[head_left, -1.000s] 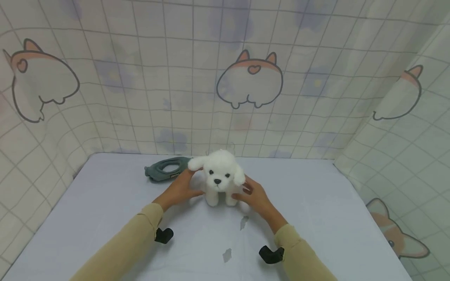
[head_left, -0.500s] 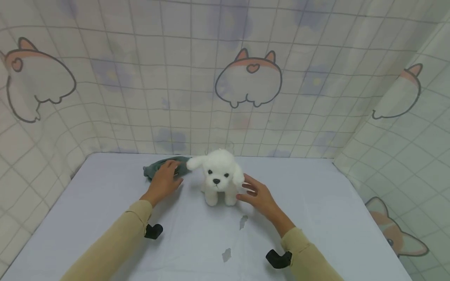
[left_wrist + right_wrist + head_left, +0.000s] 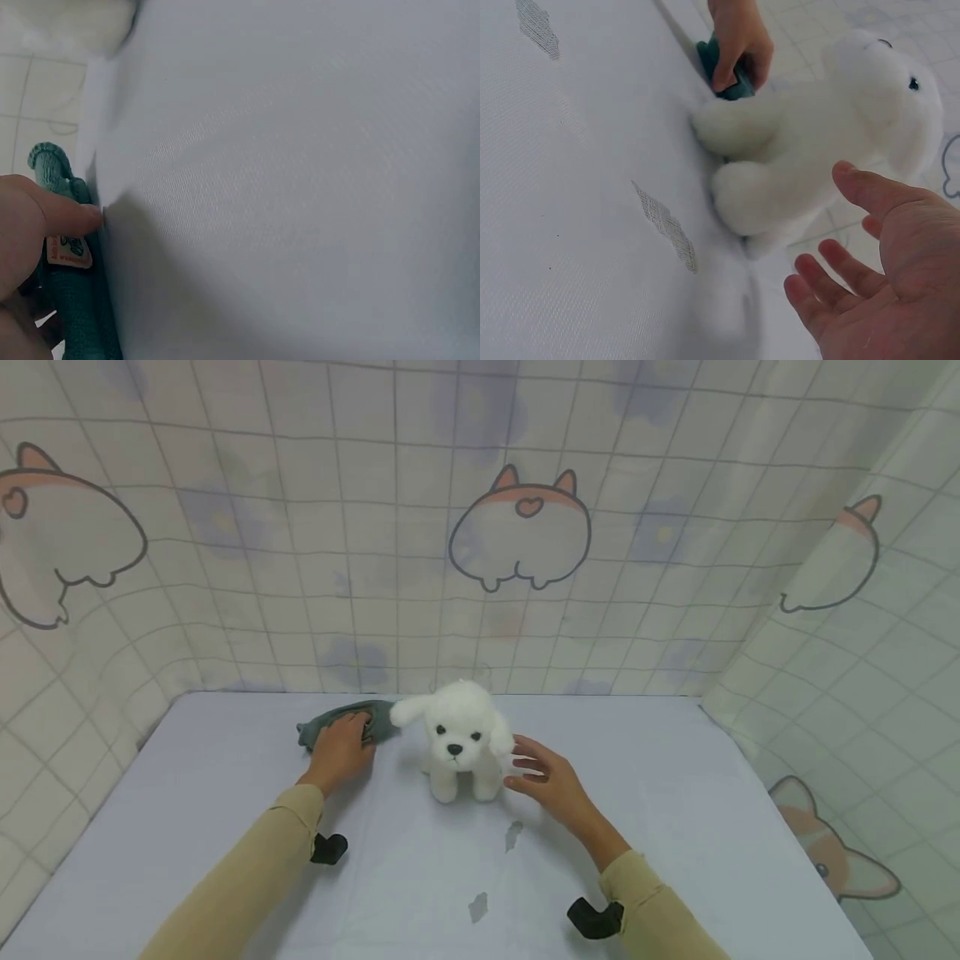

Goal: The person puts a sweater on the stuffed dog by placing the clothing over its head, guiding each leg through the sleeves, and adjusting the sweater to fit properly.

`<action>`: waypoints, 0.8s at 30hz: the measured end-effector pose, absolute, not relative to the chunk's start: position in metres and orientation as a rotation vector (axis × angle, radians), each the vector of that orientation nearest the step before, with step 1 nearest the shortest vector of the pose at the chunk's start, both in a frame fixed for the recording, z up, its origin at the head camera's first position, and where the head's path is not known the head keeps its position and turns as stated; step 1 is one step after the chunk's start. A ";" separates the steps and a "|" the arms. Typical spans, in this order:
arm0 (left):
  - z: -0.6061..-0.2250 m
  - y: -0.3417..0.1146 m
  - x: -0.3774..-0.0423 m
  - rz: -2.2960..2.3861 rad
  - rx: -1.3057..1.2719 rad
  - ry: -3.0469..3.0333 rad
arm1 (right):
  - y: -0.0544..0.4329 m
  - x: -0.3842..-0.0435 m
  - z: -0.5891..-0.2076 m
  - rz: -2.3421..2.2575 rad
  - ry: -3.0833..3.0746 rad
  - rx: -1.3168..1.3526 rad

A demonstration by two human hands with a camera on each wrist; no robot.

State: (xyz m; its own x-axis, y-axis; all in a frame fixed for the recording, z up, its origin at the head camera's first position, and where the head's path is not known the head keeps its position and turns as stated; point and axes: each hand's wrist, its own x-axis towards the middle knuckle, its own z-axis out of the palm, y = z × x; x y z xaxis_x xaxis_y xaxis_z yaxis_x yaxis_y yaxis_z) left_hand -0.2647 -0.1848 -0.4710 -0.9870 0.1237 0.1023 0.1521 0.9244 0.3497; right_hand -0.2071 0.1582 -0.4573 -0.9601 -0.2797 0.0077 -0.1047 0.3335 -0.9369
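Note:
A white plush dog [image 3: 457,743] stands on the table, facing forward, with one ear sticking out sideways. Left of it lies a grey-green knitted piece [image 3: 378,720]; the left wrist view shows a small printed label [image 3: 70,252] on it. My left hand [image 3: 339,753] grips the knitted piece, thumb on the near side and fingers over the far side. The right hand [image 3: 546,781] is beside the dog, fingers spread and slightly bent, holding nothing. In the right wrist view its palm [image 3: 907,277] faces the dog's body, with a gap at the lower fingers.
A white cloth covers the table [image 3: 645,827], with two grey patches [image 3: 478,907] near the front. Behind and at the sides hangs a checked curtain [image 3: 420,635] with cartoon corgis. Black wrist mounts [image 3: 596,918] sit below both sleeves.
The left hand has left the dog's side, moved left and taken hold of the knitted piece. The right hand has drawn slightly away from the dog, which stays standing.

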 end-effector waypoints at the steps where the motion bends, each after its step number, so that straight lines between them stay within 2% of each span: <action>1: -0.471 -0.185 -0.265 -0.546 -0.211 -3.007 | 0.157 -0.205 -0.453 -1.685 2.432 -0.353; 5: -0.471 -0.185 -0.266 -0.514 -0.184 -3.051 | 0.153 -0.199 -0.440 -1.656 2.421 -0.363; 11: -0.473 -0.188 -0.267 -0.579 -0.168 -3.091 | 0.156 -0.211 -0.462 -1.681 2.436 -0.380; 14: -0.472 -0.188 -0.266 -0.679 -0.142 -3.084 | 0.156 -0.211 -0.461 -1.680 2.442 -0.395; 24: -0.445 -0.189 -0.269 -1.051 -0.131 -2.951 | 0.162 -0.218 -0.442 -1.668 2.553 -0.507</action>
State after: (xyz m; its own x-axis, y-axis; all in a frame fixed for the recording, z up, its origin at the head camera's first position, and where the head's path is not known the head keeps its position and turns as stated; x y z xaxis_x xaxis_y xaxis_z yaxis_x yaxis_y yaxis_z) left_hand -0.2687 -0.1887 -0.4445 -0.9965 0.0766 0.0338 0.0807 0.7720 0.6305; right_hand -0.2177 0.1615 -0.4417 -0.9450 -0.2976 0.1355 -0.2436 0.3645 -0.8988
